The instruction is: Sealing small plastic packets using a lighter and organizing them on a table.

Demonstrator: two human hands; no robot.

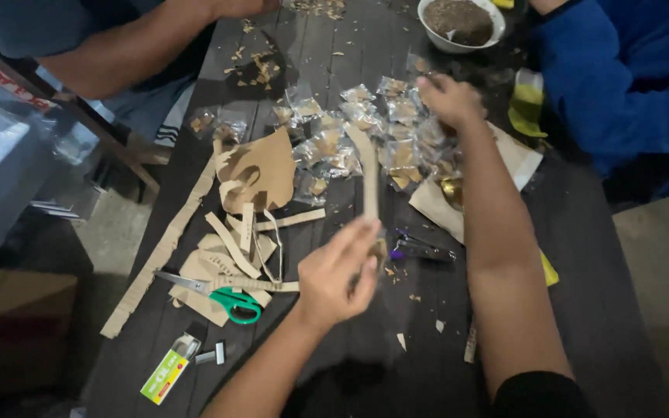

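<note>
Dim, uneven illumination: the brightest zone lies toward twelve o'clock, where the white bowl (460, 23) and the clear sachets (365, 131) catch small glints, while the dark table (396, 364) falls into deep shadow toward six o'clock. The left hand (338, 275) and its cardboard strip (368, 174) are smeared by motion blur, and the right hand (449, 99) is slightly soft. Edges toward nine and three o'clock are murky, noisy and low in detail.
</note>
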